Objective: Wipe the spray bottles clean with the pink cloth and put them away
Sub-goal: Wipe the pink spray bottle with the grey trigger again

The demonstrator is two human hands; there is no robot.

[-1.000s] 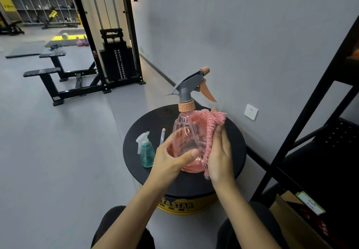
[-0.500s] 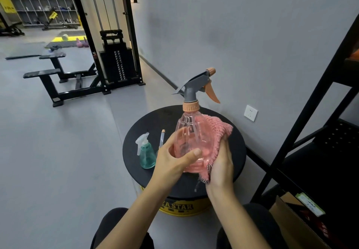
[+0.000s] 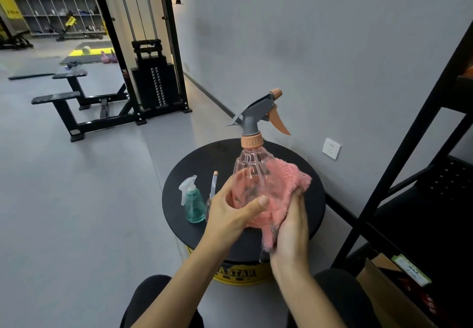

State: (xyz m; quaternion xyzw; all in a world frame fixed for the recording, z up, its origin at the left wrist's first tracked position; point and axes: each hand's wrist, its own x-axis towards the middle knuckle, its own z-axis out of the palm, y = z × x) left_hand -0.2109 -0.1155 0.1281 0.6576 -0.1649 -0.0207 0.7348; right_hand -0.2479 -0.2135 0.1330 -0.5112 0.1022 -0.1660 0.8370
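Note:
A clear pink spray bottle (image 3: 252, 167) with a grey head and orange trigger is held upright above the round black table (image 3: 194, 225). My left hand (image 3: 229, 215) grips its lower body, thumb across the front. My right hand (image 3: 291, 227) presses the pink cloth (image 3: 284, 181) against the bottle's right side. A small teal spray bottle (image 3: 193, 203) with a white head stands on the table's left part. Beside it a thin clear tube with an orange tip (image 3: 213, 185) pokes up, its lower part hidden by my left hand.
The table sits on a yellow base (image 3: 238, 275). A black shelf frame (image 3: 409, 148) rises at the right, with a cardboard box (image 3: 389, 294) at its foot. A grey wall with a socket (image 3: 331, 148) is behind. A weight machine (image 3: 151, 84) and benches stand far left.
My right hand with the cloth has slid down the bottle's right side, from near the shoulder to the lower body. The left hand keeps its grip.

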